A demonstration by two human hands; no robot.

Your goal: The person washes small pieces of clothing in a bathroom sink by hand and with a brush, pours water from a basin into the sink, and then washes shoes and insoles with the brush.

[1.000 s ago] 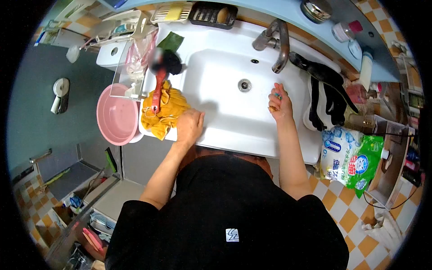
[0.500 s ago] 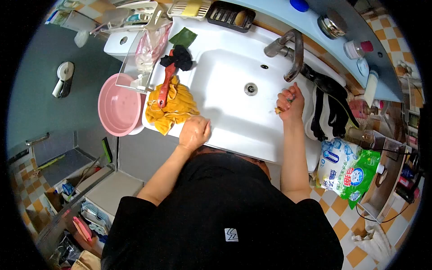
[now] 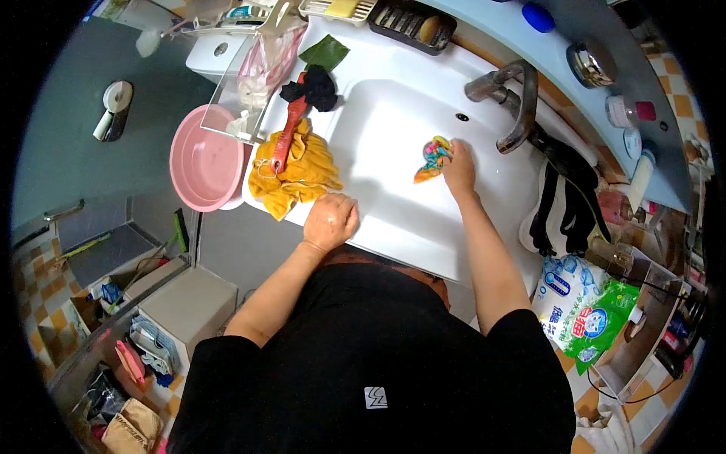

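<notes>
My right hand (image 3: 460, 169) is over the white sink basin (image 3: 378, 181), its fingers closed on the edge of a small crumpled multicoloured cloth (image 3: 434, 160). The cloth is turquoise, yellow, pink and orange, and it covers the place of the drain. My left hand (image 3: 330, 222) is a wet-looking fist resting at the sink's front rim. Just beyond it lies a bunched mustard-yellow cloth (image 3: 302, 170). A red-handled brush (image 3: 291, 132) lies on top of that cloth, with a black crumpled fabric piece (image 3: 319, 88) at its far end.
A curved faucet (image 3: 522, 113) stands at the back right. Black-and-white gloves (image 3: 563, 204) hang over the right rim, above a detergent bag (image 3: 582, 310). At the left is a pink basin (image 3: 204, 163). Soap dishes (image 3: 412, 26) and a green cloth (image 3: 324, 53) sit behind.
My right hand has moved left from below the faucet into the middle of the basin. The multicoloured cloth, mostly hidden in the fist before, now shows spread out. My left hand stays at the rim.
</notes>
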